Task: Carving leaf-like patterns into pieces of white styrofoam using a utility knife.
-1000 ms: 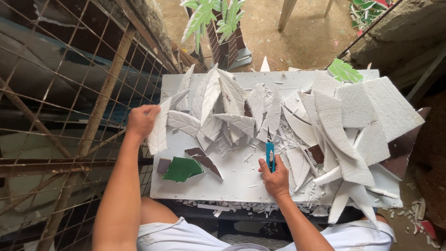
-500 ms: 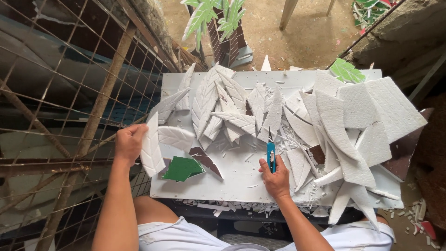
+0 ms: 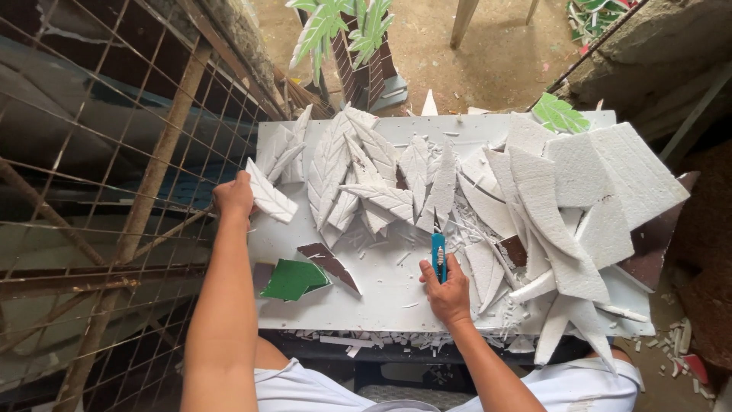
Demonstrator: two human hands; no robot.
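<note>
My left hand [image 3: 233,196] grips a white foam leaf cut-out [image 3: 271,196] at the left edge of the white work board [image 3: 381,294]. My right hand [image 3: 448,290] holds a blue utility knife [image 3: 438,255], blade pointing away from me, near the board's middle. A heap of carved white foam leaves [image 3: 366,172] lies between the two hands. Larger white foam offcuts [image 3: 568,206] are piled to the right of the knife.
A green foam piece [image 3: 293,279] and a dark brown scrap [image 3: 329,262] lie near the board's front left. A rusty wire grid [image 3: 99,191] stands on the left. A green-leaved foam palm model [image 3: 347,38] stands beyond the board. A green leaf [image 3: 560,114] sits far right.
My left hand has carried the foam leaf along the board's left edge, first toward me, then back a little. My right hand with the knife has stayed put.
</note>
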